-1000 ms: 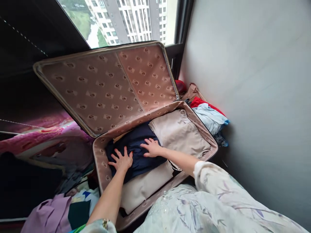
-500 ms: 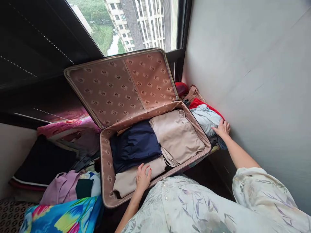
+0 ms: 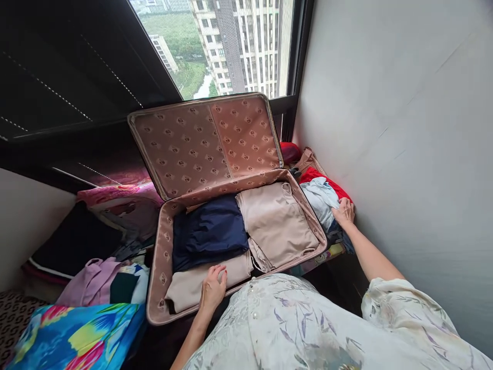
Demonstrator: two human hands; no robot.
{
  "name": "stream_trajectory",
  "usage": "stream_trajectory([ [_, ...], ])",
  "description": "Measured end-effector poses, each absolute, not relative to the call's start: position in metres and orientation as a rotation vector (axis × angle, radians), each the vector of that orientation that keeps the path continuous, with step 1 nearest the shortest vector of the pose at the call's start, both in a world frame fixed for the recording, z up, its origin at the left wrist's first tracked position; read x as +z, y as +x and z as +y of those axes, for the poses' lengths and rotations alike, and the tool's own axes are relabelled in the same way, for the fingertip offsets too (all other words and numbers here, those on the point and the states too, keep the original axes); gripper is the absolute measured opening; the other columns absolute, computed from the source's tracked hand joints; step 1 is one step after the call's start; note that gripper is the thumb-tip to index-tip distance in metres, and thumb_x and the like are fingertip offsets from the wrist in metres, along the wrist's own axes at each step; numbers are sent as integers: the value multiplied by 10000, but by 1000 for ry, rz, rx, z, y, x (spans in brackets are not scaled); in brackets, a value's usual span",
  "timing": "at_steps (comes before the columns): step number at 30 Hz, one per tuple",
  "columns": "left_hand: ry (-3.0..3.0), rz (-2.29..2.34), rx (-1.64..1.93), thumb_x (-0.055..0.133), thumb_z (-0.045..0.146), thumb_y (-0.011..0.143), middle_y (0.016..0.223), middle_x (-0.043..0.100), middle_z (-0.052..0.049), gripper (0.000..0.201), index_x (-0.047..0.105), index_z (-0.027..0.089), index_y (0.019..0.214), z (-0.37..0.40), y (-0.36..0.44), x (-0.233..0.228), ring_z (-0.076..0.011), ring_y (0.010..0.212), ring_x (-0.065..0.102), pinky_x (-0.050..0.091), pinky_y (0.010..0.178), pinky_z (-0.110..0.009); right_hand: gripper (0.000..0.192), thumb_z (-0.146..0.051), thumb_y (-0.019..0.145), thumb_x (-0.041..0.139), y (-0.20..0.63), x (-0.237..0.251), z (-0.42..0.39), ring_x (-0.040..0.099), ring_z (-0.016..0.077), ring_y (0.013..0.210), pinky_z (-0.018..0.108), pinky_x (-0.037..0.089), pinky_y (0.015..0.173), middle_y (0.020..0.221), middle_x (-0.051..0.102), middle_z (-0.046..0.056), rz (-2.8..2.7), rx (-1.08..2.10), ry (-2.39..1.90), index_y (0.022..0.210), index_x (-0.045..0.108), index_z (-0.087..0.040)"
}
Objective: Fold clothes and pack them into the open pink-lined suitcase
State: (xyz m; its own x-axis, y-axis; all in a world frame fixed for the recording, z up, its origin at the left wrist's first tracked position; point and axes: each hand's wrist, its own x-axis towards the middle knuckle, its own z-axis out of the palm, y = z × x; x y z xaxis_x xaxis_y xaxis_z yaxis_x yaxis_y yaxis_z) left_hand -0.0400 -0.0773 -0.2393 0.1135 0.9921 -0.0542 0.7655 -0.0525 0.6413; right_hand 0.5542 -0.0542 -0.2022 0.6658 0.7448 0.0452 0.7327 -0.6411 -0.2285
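An open suitcase (image 3: pixel 154 288) with a patterned pinkish-brown lining lies in front of me. Folded inside are a navy garment (image 3: pixel 210 231), a large beige garment (image 3: pixel 273 221) and a beige roll of cloth (image 3: pixel 185 290) along the near side. My left hand (image 3: pixel 213 289) is over the near edge, its loosely bent fingers at that beige roll, holding nothing. To the right of the suitcase, my right hand (image 3: pixel 344 211) pinches the side of a pale blue garment (image 3: pixel 321 198), which rests by a red cloth (image 3: pixel 335 186). Its fingertips are partly hidden in the fabric.
The raised lid (image 3: pixel 204 144) leans toward the window (image 3: pixel 239 46). On the left are piled clothes: a black garment (image 3: pixel 77 241), a lilac garment (image 3: pixel 90 282) and a bright floral fabric (image 3: pixel 77 334). A grey wall (image 3: pixel 404 128) borders the right side.
My right hand has closed on the pale blue garment, its fingers drawn in from a wider spread. My left hand stays at the near edge, its fingers less spread. The view has shifted slightly.
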Motion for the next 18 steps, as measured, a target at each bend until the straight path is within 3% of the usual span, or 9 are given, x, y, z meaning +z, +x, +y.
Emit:
stream_trajectory([
  [3,1858,1699,527,453,450,851,1010,715,-112,398,741,204,971,-74,-40,-239,-280,968,722,599,865,-429,525,-360,832,645,551,-204,-62,479,336,1132,404,412,899,1240,583,198,-1223,13,-2707,1294,549,-129],
  [9,1836,1701,478,469,432,857,1011,717,-104,372,750,214,967,-75,-41,-237,-270,925,715,588,848,-417,371,-317,841,602,543,-199,-75,474,342,1141,399,376,879,1237,614,188,-1371,-84,-2697,1173,684,-173],
  [15,1850,1680,455,468,427,841,971,715,-104,389,758,197,960,-73,-39,-235,-263,884,722,593,816,-404,346,-394,874,542,550,-160,-45,611,258,867,315,383,726,979,744,143,-1288,249,-2602,1084,727,-192],
  [18,1858,1657,459,469,426,832,941,718,-98,391,761,195,951,-72,-38,-235,-255,859,724,593,818,-398,323,-415,867,536,556,-137,-27,640,251,850,304,393,708,974,761,139,-1257,320,-2577,994,743,-202],
])
